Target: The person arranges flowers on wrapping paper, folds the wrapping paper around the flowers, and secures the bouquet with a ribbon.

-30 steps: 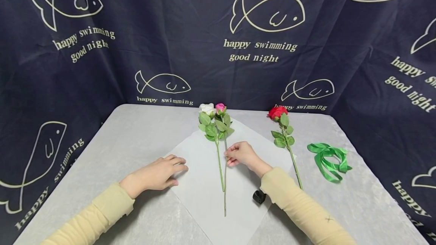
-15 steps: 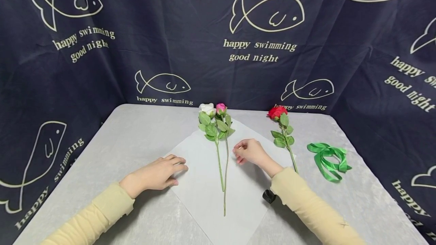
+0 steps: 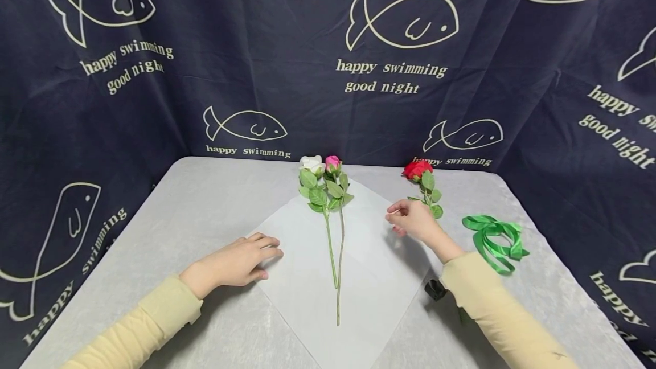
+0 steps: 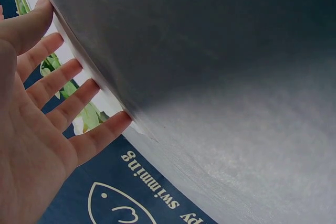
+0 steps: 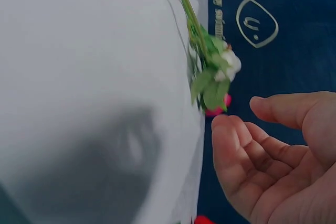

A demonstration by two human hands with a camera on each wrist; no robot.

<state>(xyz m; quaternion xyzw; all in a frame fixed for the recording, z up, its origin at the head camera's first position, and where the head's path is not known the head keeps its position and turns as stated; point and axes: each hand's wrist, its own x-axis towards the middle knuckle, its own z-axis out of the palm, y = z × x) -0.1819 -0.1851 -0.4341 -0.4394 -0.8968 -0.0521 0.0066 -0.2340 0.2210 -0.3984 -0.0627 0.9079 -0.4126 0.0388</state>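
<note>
A white rose and a pink rose lie side by side on a sheet of white paper, stems toward the front. My left hand rests with spread fingertips on the paper's left edge; the left wrist view shows the fingers touching that edge. Above the paper's right part, my right hand is loosely bent and holds nothing; a gap shows between thumb and fingers in the right wrist view. It is nearest to a red rose, whose stem is mostly hidden behind the hand and sleeve.
A loose coil of green ribbon lies at the table's right. The grey cloth-covered table meets a dark blue curtain with fish drawings at the back and sides. A small black wrist camera sits under the right wrist.
My right hand has let go of the pink rose's stem and moved right, toward the red rose. The pink rose stays beside the white one. The left hand has not moved.
</note>
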